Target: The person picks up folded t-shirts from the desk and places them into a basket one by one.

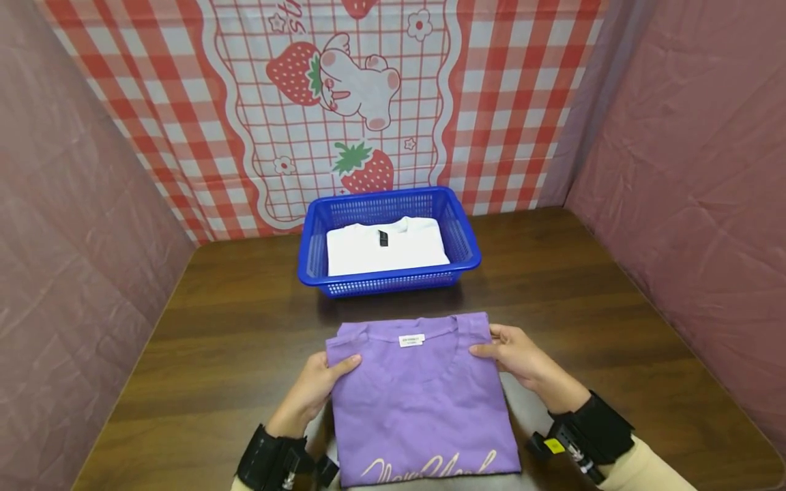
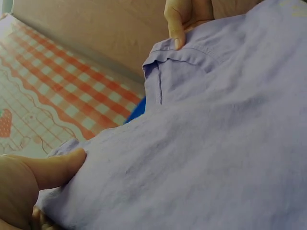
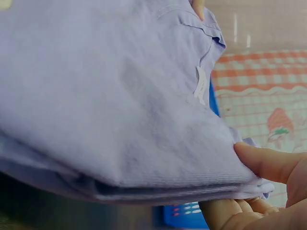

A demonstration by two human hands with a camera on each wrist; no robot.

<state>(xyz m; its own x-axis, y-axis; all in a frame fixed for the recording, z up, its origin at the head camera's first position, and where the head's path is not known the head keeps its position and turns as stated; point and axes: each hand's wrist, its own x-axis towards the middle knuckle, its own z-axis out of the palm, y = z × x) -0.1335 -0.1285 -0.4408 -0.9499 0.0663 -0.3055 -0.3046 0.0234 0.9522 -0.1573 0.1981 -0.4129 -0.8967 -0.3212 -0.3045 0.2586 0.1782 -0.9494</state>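
A folded purple T-shirt (image 1: 424,402) with a white neck label and cream lettering hangs between both hands, near the front of the table. My left hand (image 1: 314,385) pinches its upper left corner, thumb on top and fingers beneath. At the upper right corner, my right hand (image 1: 522,358) pinches the cloth the same way. In the right wrist view, the thumb (image 3: 266,160) lies over several folded layers of the shirt (image 3: 120,105), with the fingers under them. The left wrist view shows the left thumb (image 2: 60,167) pressed on the cloth (image 2: 192,143).
Behind the shirt stands a blue plastic basket (image 1: 393,281) with a folded white shirt (image 1: 387,252) inside, its dark label showing. Both are on a brown wooden table (image 1: 215,327). A checked strawberry cloth (image 1: 503,102) hangs at the back, with pink fabric (image 1: 688,170) along the sides.
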